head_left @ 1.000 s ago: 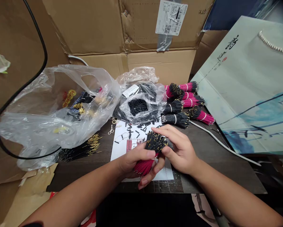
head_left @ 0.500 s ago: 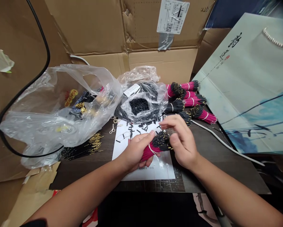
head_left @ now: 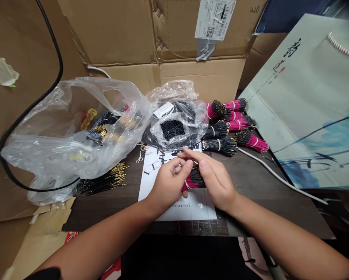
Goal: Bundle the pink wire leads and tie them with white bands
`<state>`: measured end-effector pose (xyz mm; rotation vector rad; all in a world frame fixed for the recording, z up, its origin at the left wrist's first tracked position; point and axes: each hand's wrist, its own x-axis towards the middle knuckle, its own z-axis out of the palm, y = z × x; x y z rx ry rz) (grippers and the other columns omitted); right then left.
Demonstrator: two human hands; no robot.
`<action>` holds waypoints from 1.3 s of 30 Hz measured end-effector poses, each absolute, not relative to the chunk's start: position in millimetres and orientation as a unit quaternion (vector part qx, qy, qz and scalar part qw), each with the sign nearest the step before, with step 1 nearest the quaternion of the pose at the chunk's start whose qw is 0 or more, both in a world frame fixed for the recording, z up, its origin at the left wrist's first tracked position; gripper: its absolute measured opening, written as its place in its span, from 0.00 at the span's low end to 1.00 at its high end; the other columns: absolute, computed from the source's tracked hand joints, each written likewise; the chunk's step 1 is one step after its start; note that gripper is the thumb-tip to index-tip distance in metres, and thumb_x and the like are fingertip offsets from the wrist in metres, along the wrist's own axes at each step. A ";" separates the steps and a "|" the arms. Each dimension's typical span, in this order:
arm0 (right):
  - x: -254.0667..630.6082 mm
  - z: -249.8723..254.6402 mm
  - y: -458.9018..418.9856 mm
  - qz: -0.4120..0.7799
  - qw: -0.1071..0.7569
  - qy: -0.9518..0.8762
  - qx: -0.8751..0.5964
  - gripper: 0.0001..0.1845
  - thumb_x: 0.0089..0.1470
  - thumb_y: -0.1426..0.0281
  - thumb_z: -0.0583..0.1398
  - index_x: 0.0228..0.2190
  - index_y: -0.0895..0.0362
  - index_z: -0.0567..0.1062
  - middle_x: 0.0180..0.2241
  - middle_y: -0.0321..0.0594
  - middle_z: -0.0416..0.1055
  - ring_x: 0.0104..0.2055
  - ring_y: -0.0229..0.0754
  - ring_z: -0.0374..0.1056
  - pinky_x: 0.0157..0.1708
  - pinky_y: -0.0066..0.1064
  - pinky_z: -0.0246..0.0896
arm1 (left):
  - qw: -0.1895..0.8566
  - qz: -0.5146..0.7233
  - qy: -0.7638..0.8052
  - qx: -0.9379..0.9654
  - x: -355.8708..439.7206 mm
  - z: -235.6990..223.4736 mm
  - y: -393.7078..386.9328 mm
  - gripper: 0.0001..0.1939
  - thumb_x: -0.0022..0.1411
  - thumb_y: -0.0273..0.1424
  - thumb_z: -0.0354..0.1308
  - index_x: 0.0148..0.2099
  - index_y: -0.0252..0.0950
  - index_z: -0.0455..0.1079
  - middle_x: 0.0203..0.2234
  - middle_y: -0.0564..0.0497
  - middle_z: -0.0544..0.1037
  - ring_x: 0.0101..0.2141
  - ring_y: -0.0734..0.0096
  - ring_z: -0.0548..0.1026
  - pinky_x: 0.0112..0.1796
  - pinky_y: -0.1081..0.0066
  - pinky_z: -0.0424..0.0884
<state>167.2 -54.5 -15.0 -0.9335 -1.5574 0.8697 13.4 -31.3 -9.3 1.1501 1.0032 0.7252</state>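
My left hand (head_left: 169,182) is closed round a bundle of pink wires (head_left: 189,184) with black sleeved ends and a white band about it. The bundle's black ends point right, partly hidden by my fingers. Against those ends my right hand (head_left: 216,179) rests with its palm side, fingers stretched out over the top towards my left fingers. Below both hands lies a white printed sheet (head_left: 151,190), with small black sleeves (head_left: 162,158) scattered on its far part. Just behind it a clear bag (head_left: 188,130) stands open, full of black sleeves (head_left: 172,129).
Several banded pink bundles (head_left: 241,123) and black bundles (head_left: 219,144) lie right of the bag. At left, a crumpled plastic bag (head_left: 113,93) stands near loose black wires (head_left: 104,181) with gold tips. A white cable (head_left: 285,181) crosses the right side; cardboard (head_left: 118,35) walls the back.
My right hand has moved left onto the bundle's black ends. The bundle has shifted slightly right and is more covered. My left fingers now show above it.
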 end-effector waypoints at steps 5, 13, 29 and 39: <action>170.7 -25.0 -42.6 0.522 0.549 -0.506 -0.412 0.24 0.68 0.56 0.49 0.56 0.54 0.73 0.51 0.44 0.76 0.52 0.45 0.74 0.58 0.46 0.66 | 0.730 0.258 0.375 0.510 10.8 -5.0 -33.2 0.16 0.70 0.46 0.48 0.41 0.38 0.62 0.20 0.57 0.71 0.14 0.76 0.66 0.14 0.76 0.60; 171.8 -15.5 -41.9 0.605 0.571 -0.444 -0.332 0.40 0.65 0.45 0.35 0.57 0.53 0.72 0.54 0.44 0.75 0.60 0.48 0.68 0.65 0.50 0.58 | 0.708 0.158 0.392 0.565 10.6 -5.5 -39.2 0.26 0.56 0.38 0.68 0.53 0.37 0.62 0.24 0.58 0.72 0.20 0.77 0.69 0.23 0.75 0.66; 182.2 -5.2 -52.7 0.462 0.449 -0.684 -0.342 0.47 0.60 0.41 0.31 0.65 0.52 0.62 0.64 0.40 0.64 0.67 0.49 0.59 0.68 0.45 0.49 | 0.905 0.087 0.230 0.347 7.9 -8.9 -35.2 0.09 0.57 0.29 0.60 0.32 0.35 0.62 0.14 0.61 0.61 0.11 0.84 0.54 0.12 0.80 0.48; 188.1 -3.0 -50.8 0.275 0.492 -0.735 -0.377 0.30 0.65 0.56 0.52 0.63 0.56 0.64 0.63 0.48 0.64 0.65 0.52 0.61 0.64 0.51 0.56 | 0.919 0.132 0.186 0.322 7.3 -8.9 -35.2 0.10 0.57 0.29 0.59 0.27 0.34 0.61 0.16 0.58 0.62 0.12 0.83 0.57 0.11 0.81 0.54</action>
